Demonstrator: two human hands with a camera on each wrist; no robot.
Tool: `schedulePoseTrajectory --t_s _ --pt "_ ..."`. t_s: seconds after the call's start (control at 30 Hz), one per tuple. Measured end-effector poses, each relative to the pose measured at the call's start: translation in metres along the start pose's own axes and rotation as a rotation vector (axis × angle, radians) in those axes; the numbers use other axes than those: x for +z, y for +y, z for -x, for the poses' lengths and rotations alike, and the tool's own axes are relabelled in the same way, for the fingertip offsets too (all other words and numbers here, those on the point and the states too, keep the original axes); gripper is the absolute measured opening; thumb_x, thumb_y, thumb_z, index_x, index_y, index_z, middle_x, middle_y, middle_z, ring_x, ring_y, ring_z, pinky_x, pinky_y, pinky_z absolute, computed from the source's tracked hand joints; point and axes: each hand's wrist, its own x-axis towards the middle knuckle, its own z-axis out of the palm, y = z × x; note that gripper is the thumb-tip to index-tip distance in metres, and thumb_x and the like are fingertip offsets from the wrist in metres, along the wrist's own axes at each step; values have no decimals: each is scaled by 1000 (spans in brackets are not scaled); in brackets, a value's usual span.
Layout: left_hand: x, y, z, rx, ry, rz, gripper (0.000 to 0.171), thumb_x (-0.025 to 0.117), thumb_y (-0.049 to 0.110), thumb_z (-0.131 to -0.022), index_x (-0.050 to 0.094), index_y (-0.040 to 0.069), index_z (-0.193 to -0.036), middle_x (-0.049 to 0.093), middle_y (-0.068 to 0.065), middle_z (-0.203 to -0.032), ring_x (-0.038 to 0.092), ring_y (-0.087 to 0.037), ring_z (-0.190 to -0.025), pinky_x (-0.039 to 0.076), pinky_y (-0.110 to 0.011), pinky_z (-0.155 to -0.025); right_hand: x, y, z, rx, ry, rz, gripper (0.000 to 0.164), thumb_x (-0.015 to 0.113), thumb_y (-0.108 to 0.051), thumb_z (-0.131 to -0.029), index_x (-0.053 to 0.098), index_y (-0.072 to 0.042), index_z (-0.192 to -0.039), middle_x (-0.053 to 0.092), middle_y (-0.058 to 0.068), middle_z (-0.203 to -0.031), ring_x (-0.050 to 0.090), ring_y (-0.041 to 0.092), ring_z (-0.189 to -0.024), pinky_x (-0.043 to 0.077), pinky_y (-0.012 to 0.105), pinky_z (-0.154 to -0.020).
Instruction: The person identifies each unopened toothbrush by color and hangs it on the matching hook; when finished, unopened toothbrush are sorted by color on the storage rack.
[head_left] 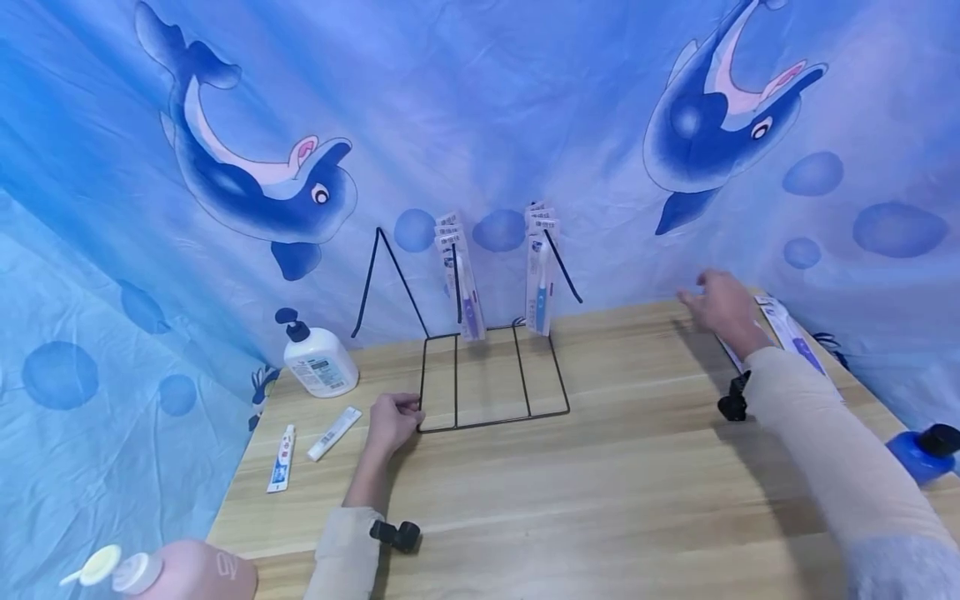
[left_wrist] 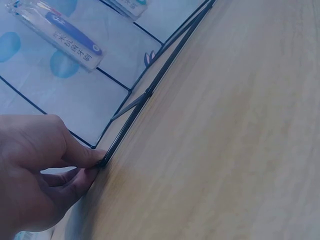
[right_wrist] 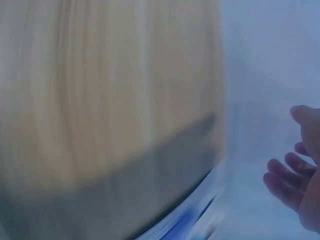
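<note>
A black wire display rack (head_left: 493, 423) stands on the wooden table, its hooks rising at the back. Packaged toothbrushes with purple handles (head_left: 469, 308) hang on one hook, and packaged ones with blue handles (head_left: 540, 292) on another. My left hand (head_left: 393, 423) pinches the rack's front left corner between thumb and fingers, also plain in the left wrist view (left_wrist: 45, 170). My right hand (head_left: 723, 308) hovers over the table's back right with fingers spread and nothing in them. Beneath and beside it lie more packaged toothbrushes (head_left: 797, 340), partly hidden by the forearm.
A white pump bottle (head_left: 322, 362), a small white box (head_left: 334, 433) and a toothpaste tube (head_left: 282, 460) are on the left. A pink bottle (head_left: 202, 571) is at the near left, a blue bottle (head_left: 922, 457) at the right edge. A dolphin-printed curtain (head_left: 465, 108) hangs behind the table.
</note>
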Motion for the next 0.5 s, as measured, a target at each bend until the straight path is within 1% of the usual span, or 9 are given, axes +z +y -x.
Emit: schedulePoseTrajectory --t_s 0.03,0.1,0.2,0.27,0.33,0.4,0.5 --pt "0 0 0 -3 -2 0 31 70 -9 -77 71 -10 -108 69 -14 -85 64 -20 -75 56 -25 -67 1 13 1 39 -20 18 55 55 -40 -98 54 14 -110 57 38 -105 56 52 -92 48 60 -70" --pt "-1 1 1 1 -3 4 30 70 -9 -77 70 -10 -107 69 -14 -85 64 -21 -75 56 -26 -67 4 34 2 107 -57 41 52 54 -38 -97 55 13 -98 57 37 -97 57 51 -85 48 59 -64" --pt "-1 1 1 7 -2 4 30 70 -10 -77 70 -11 -107 69 -15 -83 65 -22 -74 57 -27 -67 10 54 4 172 -107 65 47 54 -36 -95 54 9 -82 57 33 -85 57 46 -76 47 56 -56" --pt "-1 0 1 3 4 0 30 71 -10 -77 71 -11 -106 69 -14 -83 65 -22 -74 57 -28 -68 15 59 4 194 -138 75 46 53 -35 -94 54 9 -78 56 34 -84 57 46 -75 48 55 -55" --pt "0 -1 0 -2 2 -3 30 71 -10 -77 71 -10 -107 69 -13 -83 65 -21 -74 58 -29 -68 18 62 4 199 -153 86 44 53 -32 -94 53 7 -74 55 33 -82 57 46 -74 48 54 -54" --pt "0 -1 0 -7 -2 -3 30 72 -10 -77 71 -9 -108 69 -13 -84 65 -21 -74 58 -29 -69 21 62 4 204 -156 88 40 51 -29 -93 50 4 -70 54 30 -77 56 43 -71 47 51 -51" --pt "1 -2 0 -10 -6 -1 31 72 -10 -77 71 -9 -108 69 -13 -84 65 -21 -74 58 -30 -69 25 60 3 186 -151 86 35 51 -23 -92 46 -1 -66 53 23 -69 53 38 -65 45 47 -49"
